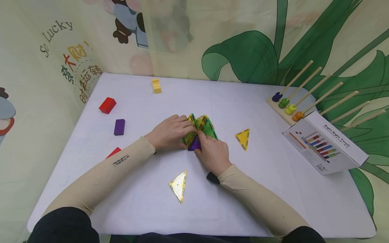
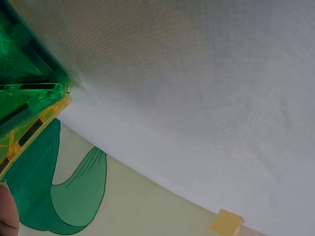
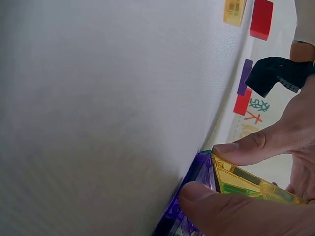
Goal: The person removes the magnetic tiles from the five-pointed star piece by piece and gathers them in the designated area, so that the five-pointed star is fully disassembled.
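In the middle of the white table (image 1: 146, 195) stands a small cluster of see-through magnetic tiles (image 1: 204, 125), green, yellow and purple. My left hand (image 1: 170, 132) grips its left side with curled fingers. My right hand (image 1: 212, 152) holds the near right side, thumb against the purple tile (image 1: 194, 144). In the right wrist view a thumb (image 3: 216, 204) and a finger (image 3: 256, 145) pinch the yellow tile (image 3: 246, 182) beside the purple tile (image 3: 194, 194). The left wrist view shows the green tile (image 2: 24, 64), a yellow tile edge (image 2: 34, 128) and a fingertip (image 2: 7, 211).
Two loose yellow triangle tiles lie flat: one (image 1: 179, 185) near the front, one (image 1: 243, 138) right of the hands. At left are a red block (image 1: 107, 105), a purple block (image 1: 119, 127) and another red block (image 1: 113, 152). A yellow block (image 1: 156, 85) sits far back. A wooden peg rack (image 1: 291, 109) and box (image 1: 325, 143) stand right.
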Demonstrator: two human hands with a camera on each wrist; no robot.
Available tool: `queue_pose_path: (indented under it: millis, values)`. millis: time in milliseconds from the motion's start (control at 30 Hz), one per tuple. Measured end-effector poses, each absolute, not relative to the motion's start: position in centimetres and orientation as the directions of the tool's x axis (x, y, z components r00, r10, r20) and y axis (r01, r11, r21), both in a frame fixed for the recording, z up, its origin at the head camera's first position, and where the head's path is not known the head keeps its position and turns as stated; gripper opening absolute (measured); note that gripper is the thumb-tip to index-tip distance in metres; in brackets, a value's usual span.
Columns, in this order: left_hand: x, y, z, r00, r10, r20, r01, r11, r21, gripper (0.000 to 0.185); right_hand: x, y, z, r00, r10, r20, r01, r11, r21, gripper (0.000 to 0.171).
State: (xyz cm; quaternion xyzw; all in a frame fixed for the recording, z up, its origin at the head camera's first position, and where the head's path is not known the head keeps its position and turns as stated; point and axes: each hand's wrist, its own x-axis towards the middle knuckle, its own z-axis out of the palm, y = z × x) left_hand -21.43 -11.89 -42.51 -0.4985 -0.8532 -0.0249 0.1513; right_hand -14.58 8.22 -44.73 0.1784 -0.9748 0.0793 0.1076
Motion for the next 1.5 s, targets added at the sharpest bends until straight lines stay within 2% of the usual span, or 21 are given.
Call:
queue_pose_path:
  millis: [800, 933, 1100, 1200, 1367, 1500]
  values:
    - [-21.2, -11.7, -42.9, -0.464, 0.838, 0.287, 0.86, 0.504, -0.081, 0.064, -14.1, 8.5, -44.9, -0.914, -0.335, 0.229, -0.372, 0.917, -0.142, 0.065]
    - [-21.2, -11.8, -42.8, -0.464, 0.837, 0.289, 0.858, 0.506, -0.086, 0.065, -14.0, 8.7, -44.8, -0.929, -0.311, 0.2, -0.353, 0.906, -0.233, 0.063]
    - [-21.2, -11.9, -42.6, -0.461, 0.84, 0.287, 0.86, 0.502, -0.09, 0.06, -13.5, 9.5, -44.6, -0.953, -0.284, 0.103, -0.299, 0.84, -0.452, 0.054]
    - [-21.2, -11.9, -42.5, -0.462, 0.842, 0.277, 0.862, 0.5, -0.081, 0.057, -13.0, 10.5, -44.5, -0.957, -0.29, 0.016, -0.251, 0.799, -0.546, 0.047]
    - [-21.4, -12.0, -42.6, -0.464, 0.842, 0.275, 0.863, 0.499, -0.072, 0.054, -11.9, 12.4, -44.7, -0.934, -0.313, -0.173, -0.149, 0.781, -0.607, 0.038]
    - [-21.4, -12.0, -42.6, -0.463, 0.839, 0.285, 0.862, 0.502, -0.077, 0.055, -11.4, 13.4, -44.9, -0.907, -0.347, -0.24, -0.137, 0.781, -0.61, 0.035]
